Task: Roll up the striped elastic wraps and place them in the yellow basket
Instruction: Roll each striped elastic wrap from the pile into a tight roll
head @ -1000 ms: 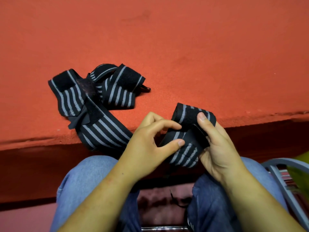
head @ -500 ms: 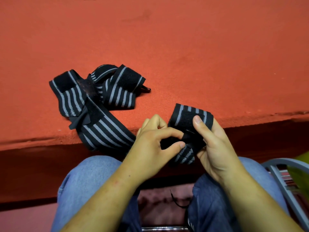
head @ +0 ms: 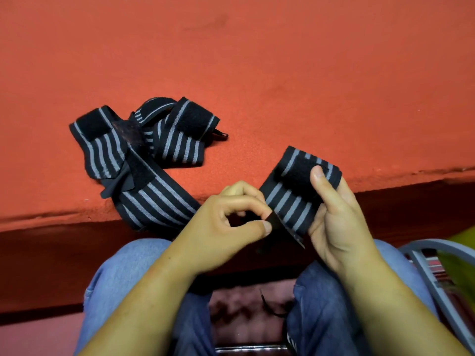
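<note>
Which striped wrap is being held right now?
The wrap at right: the right hand grips it, the left hand pinches its black tab. The others lie tangled in a pile on the red table.

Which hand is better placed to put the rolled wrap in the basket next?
Probably the right. The right hand grips the rolled wrap, thumb on top, and a yellow shape, likely the basket, shows at that side's edge. The left hand only pinches the black end tab.
</note>
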The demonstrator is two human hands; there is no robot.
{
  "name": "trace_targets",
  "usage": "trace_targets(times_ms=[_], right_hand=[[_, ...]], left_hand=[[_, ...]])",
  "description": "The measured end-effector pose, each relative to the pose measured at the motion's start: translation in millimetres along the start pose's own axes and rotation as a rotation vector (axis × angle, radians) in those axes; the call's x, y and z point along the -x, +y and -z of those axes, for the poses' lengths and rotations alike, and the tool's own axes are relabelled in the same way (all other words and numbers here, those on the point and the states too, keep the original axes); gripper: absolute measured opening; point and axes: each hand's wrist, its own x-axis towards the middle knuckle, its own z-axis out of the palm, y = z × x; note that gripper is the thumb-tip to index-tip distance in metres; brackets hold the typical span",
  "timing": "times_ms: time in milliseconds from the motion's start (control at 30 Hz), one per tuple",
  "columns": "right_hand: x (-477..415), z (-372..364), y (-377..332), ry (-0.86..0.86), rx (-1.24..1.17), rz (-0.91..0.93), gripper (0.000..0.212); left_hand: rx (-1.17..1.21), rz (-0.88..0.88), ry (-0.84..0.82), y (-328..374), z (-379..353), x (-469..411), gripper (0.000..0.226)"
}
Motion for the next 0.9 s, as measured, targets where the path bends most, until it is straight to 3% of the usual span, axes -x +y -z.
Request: trace_targets(times_ms=[167, 300, 467, 633, 767, 900], right_hand=[[-3.6, 1.0, -3.0, 0.074, -0.06, 0.009, 0.051], [-3.0, 1.6, -2.4, 0.062, -0.062, 0.002, 0.046], [-0.8, 1.9, -3.0, 0.007, -0.068, -0.03, 0.047], [4.7, 1.0, 0.1, -0.15, -0.007, -0.08, 0.047], [7.3, -0.7, -0.7, -0.276, 0.087, -0.088, 0.04], [6.4, 2.1, 1.1, -0.341, 0.084, -0.128, 0.046]], left_hand=[[0.168, 0.001, -0.026, 0.1, 3.7, 1.8, 0.031], [0.235, 0.039, 0.06, -3.0, 4.2, 0.3, 0.058], [0.2, 0.077, 0.292, -8.4, 1.7, -4.7, 0.039], [0.243, 0.229, 0.177, -6.6, -1.6, -3.7, 0.067], [0.271, 0.24, 0.134, 1.9, -2.4, -3.9, 0.063], [0.337, 0.248, 0.151, 3.2, -1.5, -3.5, 0.055]])
